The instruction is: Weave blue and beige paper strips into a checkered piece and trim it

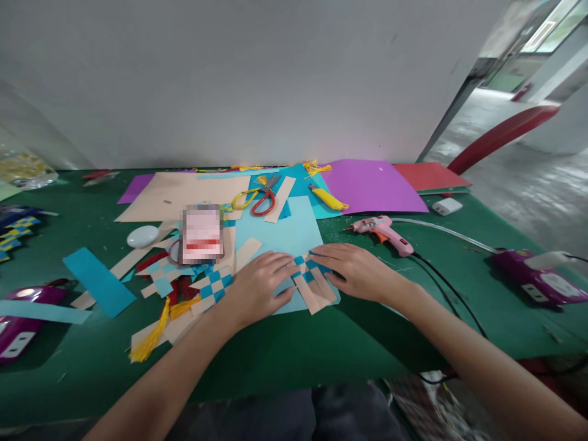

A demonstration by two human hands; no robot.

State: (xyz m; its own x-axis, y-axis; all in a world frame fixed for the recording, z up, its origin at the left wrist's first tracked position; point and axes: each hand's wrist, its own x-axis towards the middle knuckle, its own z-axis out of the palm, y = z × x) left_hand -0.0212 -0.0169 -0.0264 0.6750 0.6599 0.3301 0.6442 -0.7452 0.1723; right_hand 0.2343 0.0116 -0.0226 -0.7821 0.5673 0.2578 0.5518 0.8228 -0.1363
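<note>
A small weave of blue and tan paper strips lies on a light blue sheet near the front of the green table. My left hand rests flat on the weave's left side, fingers pressing the strips. My right hand lies flat on its right side, fingertips touching the strips. Both hands touch the weave without lifting it. A finished blue and tan woven piece with a yellow tassel lies just left of my left hand.
Scissors with red and yellow handles lie behind on tan and blue paper. A pink glue gun with a black cord sits at right, a purple sheet and red sheet beyond. Loose strips, a white oval object and purple devices surround.
</note>
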